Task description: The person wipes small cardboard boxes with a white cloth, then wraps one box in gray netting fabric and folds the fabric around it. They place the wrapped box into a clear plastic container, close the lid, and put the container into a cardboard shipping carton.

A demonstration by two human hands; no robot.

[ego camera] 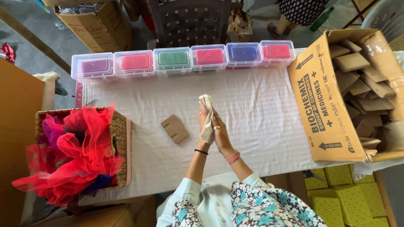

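Observation:
My left hand and my right hand are pressed together, palm against palm, above the white tablecloth. A small white cloth is caught between them and sticks out above the fingertips. A ring shows on my right hand and a black band circles my left wrist. Just left of my hands a small brown cardboard piece lies flat on the cloth.
Several clear lidded boxes with coloured fills line the table's far edge. A wicker basket of red and purple netting sits at left. An open cardboard carton of brown pieces lies at right. A dark chair stands behind.

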